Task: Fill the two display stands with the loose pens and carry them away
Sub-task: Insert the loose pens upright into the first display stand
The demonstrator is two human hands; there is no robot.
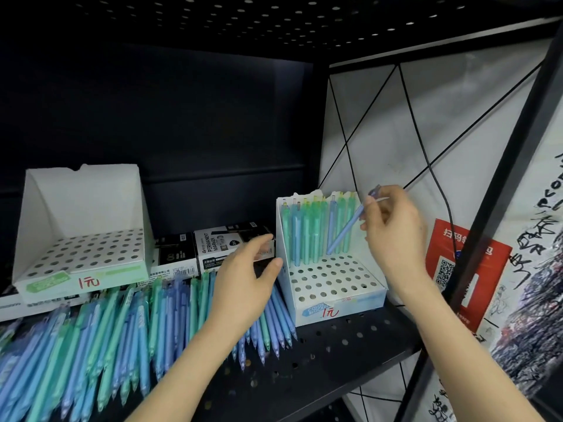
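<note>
Left hand (pixel 243 278) above loose pens (pixel 122 324), grip unclear | right hand (pixel 393 229) pinches tilted blue pen (pixel 342 236), tip in right stand (pixel 365 300)

Body in view: two hands and two forearms only, coming in from the near edge. Left hand (pixel 243 281) and left forearm (pixel 182 367): uncovered from fingertips to the frame edge, slim wrist, long narrow fingers. Right hand (pixel 393 229) and right forearm (pixel 457 345): likewise uncovered along the whole visible length, same slender build. Nail on the left thumb (pixel 275 263) looks short and plain; finer detail is soft with blur. Both forearms widen toward the near edge in the wide-angle view.
</note>
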